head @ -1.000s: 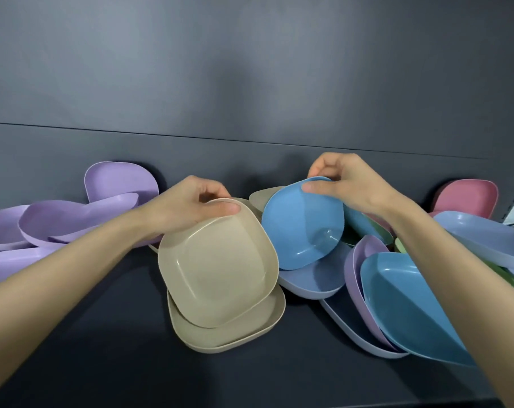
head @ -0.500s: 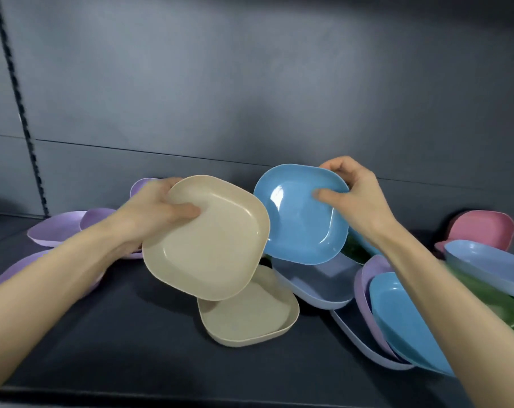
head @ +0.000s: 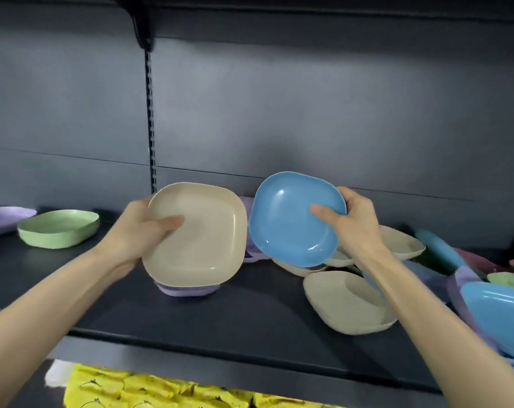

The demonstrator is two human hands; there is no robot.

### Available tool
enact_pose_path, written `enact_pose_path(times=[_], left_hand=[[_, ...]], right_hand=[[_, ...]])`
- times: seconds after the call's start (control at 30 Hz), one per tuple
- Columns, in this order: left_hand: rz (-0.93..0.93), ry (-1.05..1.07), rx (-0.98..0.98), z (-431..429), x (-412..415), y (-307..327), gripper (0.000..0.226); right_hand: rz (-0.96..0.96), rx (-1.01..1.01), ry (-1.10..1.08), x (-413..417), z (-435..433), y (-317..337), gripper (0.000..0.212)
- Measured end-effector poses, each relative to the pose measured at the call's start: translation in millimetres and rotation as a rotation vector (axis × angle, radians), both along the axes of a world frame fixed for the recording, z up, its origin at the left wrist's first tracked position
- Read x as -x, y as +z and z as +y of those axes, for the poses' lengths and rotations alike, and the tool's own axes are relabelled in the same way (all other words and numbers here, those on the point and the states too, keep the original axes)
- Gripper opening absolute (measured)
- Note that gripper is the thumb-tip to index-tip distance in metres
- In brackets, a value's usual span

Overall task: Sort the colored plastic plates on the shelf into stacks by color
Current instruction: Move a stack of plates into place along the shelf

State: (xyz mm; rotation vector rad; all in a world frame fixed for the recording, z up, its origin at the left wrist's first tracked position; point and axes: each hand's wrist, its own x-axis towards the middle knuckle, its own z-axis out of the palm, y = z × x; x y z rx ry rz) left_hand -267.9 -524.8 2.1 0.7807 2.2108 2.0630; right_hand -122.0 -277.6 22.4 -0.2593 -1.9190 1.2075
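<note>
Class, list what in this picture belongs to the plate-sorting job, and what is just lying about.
Job: beige plate, held by left hand; blue plate, held by right hand; green plate; purple plates; shelf.
Lying about: yellow printed items below the shelf; slotted upright.

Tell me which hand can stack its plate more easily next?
Probably the right hand: its held blue plate matches the resting blue plate at the shelf's right end. The left hand's held beige plate matches loose beige plates beneath the right arm, a crossing reach.
</note>
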Motion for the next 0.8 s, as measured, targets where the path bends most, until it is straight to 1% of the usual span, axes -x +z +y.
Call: enact_pose_path(times=[0.13, 0.23, 0.33, 0.4, 0.47, 0.57, 0.7, 0.8], left_hand=[[0.013, 0.019, -0.006, -80, 22, -7, 0.024], [-0.004, 0.06, -0.003, -138, 40, -18, 0.016], [-0.032, 0.137, -0.043, -186, 55, -24, 0.02], [-0.044, 0.151, -0.043, -212, 67, -24, 0.019], [-0.069, 0.17, -0.054, -235, 84, -24, 0.016], [-0.068, 0.209, -0.079, -259, 108, -23, 0.019], [-0.026, 0.216, -0.051, -276, 141, -22, 0.025], [0.016, 0.211, 0.018, -277, 171, -27, 0.022]], right_hand=[[0.058, 0.045, 0.082, 33, -85, -16, 0.02], [0.051, 0.068, 0.119, 61, -146, -31, 0.018], [0.044, 0.043, 0.124, 88, -196, -34, 0.028], [0.027, 0.02, 0.135, 103, -221, -31, 0.03], [0.007, 0.006, 0.161, 119, -241, -26, 0.036], [-0.02, -0.009, 0.187, 148, -264, -22, 0.043], [-0.027, -0.019, 0.185, 189, -283, -21, 0.041], [-0.02, -0.029, 0.175, 216, -284, -24, 0.04]])
